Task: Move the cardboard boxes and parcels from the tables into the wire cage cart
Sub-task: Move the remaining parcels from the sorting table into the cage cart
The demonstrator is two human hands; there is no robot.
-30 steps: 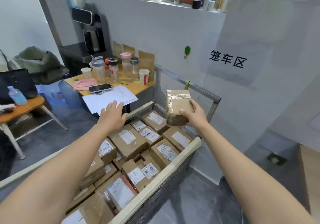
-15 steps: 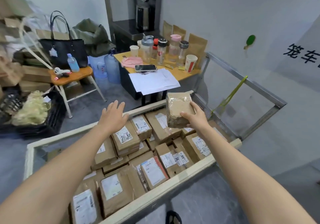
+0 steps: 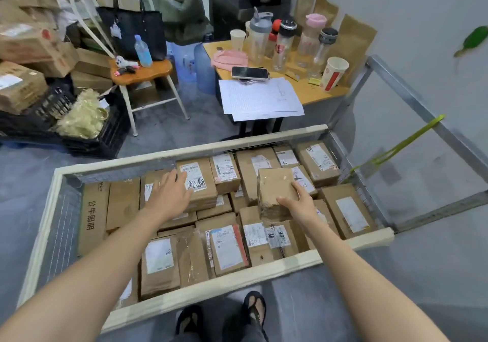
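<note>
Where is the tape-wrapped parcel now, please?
The parcel is right of centre in the head view, held by the right hand over the labelled boxes in the cart.

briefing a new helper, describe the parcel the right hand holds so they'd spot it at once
Look into the wire cage cart, packed with brown boxes, toward its right half. There the right hand grips a squarish parcel above the others. Unlike its neighbours with white shipping labels, its top is bare brown paper under clear tape.
</note>
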